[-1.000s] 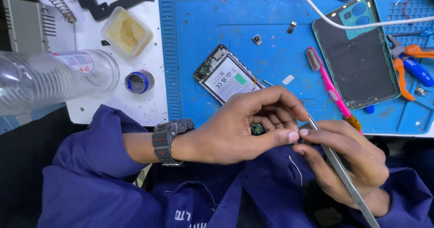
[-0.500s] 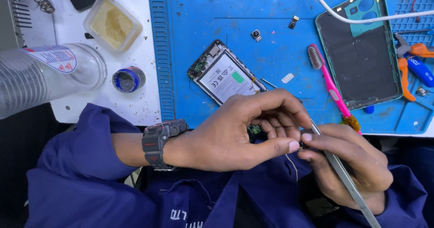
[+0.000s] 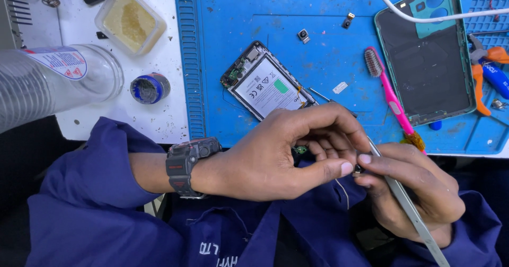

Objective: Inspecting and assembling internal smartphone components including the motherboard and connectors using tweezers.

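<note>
My left hand (image 3: 286, 153), with a dark watch on the wrist, curls over a small green circuit part (image 3: 300, 150) held near my lap. My right hand (image 3: 413, 190) grips metal tweezers (image 3: 408, 208), whose tip meets my left thumb at a tiny dark piece (image 3: 358, 169). An opened phone (image 3: 265, 81) with its battery showing lies on the blue mat (image 3: 328, 39) just beyond my left fingers. The phone's back cover (image 3: 424, 55) rests on the mat further right.
A pink toothbrush (image 3: 387, 89) lies between phone and cover. Two small camera modules (image 3: 303, 34) sit on the mat. Orange-handled pliers (image 3: 480, 81) are at the right edge. A clear plastic bottle (image 3: 58, 81), a yellow-filled tub (image 3: 130, 19) and a small round tin (image 3: 150, 87) stand left. A white cable (image 3: 413, 15) crosses the cover.
The view has shifted slightly, so the mat and phone sit a little further left and higher. My hands stay together at the tweezers' tip.
</note>
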